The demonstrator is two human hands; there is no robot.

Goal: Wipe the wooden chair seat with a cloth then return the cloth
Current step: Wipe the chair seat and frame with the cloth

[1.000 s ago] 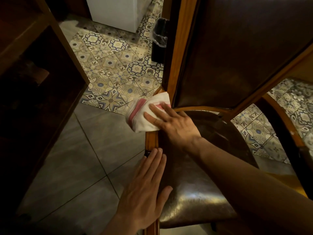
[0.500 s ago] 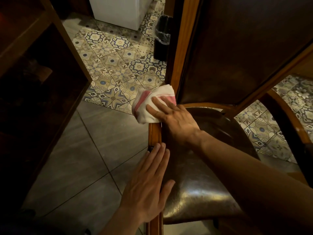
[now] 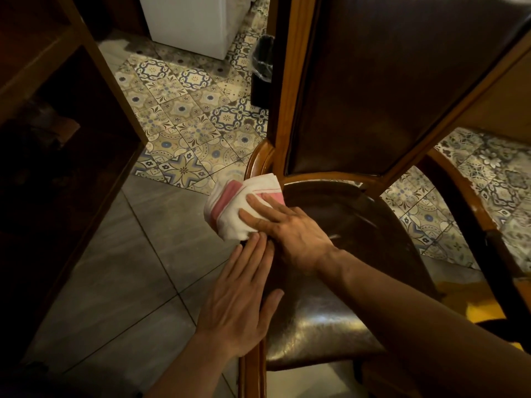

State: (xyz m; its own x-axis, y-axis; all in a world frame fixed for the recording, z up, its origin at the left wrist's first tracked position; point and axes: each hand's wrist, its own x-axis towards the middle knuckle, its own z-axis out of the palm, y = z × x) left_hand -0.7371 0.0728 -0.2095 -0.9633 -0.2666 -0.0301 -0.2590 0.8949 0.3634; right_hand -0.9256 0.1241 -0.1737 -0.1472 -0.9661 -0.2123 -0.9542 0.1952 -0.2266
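My right hand (image 3: 290, 234) presses the cloth (image 3: 238, 208) flat-fingered on the chair seat (image 3: 330, 317)'s back-left corner; my left hand (image 3: 241, 300) lies open along the left edge. The overhanging cloth could, I think, slip floorward.

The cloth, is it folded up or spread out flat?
Folded up. The cloth is a thick bunched wad with pink stripes, layers showing, under the right hand.

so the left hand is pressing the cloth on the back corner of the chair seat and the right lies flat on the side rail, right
Hands are swapped. In the head view the right hand presses the cloth on the back corner of the chair seat, and the left hand lies flat on the side rail.
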